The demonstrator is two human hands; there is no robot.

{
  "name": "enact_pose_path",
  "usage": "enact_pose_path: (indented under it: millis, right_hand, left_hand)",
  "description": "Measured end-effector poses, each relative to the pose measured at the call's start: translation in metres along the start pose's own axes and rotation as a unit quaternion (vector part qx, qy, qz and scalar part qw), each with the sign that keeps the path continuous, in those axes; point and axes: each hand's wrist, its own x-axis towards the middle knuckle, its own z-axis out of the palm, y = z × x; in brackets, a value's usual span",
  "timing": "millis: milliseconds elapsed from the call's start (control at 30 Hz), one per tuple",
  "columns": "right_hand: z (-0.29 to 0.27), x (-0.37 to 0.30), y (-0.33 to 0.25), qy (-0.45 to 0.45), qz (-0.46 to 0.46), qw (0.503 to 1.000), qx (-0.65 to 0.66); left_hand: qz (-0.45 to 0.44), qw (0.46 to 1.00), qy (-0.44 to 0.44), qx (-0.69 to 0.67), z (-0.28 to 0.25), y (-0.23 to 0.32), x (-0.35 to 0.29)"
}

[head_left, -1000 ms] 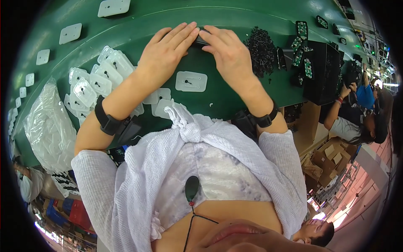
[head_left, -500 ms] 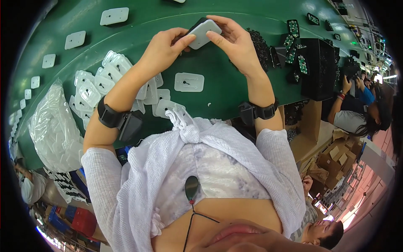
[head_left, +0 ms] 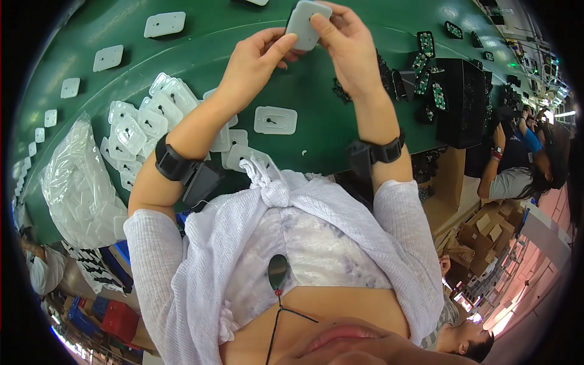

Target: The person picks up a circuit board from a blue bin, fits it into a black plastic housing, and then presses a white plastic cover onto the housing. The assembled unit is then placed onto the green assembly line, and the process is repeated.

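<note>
The white-faced case point(head_left: 302, 29) sits between left grip point(head_left: 258, 58) and right grip point(head_left: 353, 50), both pinching it.

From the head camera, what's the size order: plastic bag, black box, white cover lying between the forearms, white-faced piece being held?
1. Plastic bag
2. Black box
3. White cover and held piece: too alike to rank

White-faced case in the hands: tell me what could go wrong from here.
The left hand and right hand hold the white-faced case between them; it might slip. Small black parts show on both sides of the right wrist and might scatter if bumped. The left forearm crosses over loose white plates, which could slide if brushed.
</note>
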Motion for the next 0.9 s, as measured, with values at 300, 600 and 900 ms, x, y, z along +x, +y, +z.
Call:
enact_pose_path:
  millis: [300, 600, 900]
  right_hand:
    - [-0.035, 0.115, 0.007, -0.199, -0.022, 0.923, -0.329]
    - [-0.051, 0.166, 0.021, -0.262, 0.141, 0.879, -0.372]
    - [-0.053, 0.104, -0.065, -0.083, -0.069, 0.773, -0.626]
  left_hand:
    - [0.195, 0.926, -0.038, 0.321, -0.001, -0.010, -0.031]
    - [0.313, 0.737, -0.259, 0.540, 0.005, -0.012, -0.073]
    - [0.283, 0.757, -0.193, 0.556, 0.012, -0.007, -0.065]
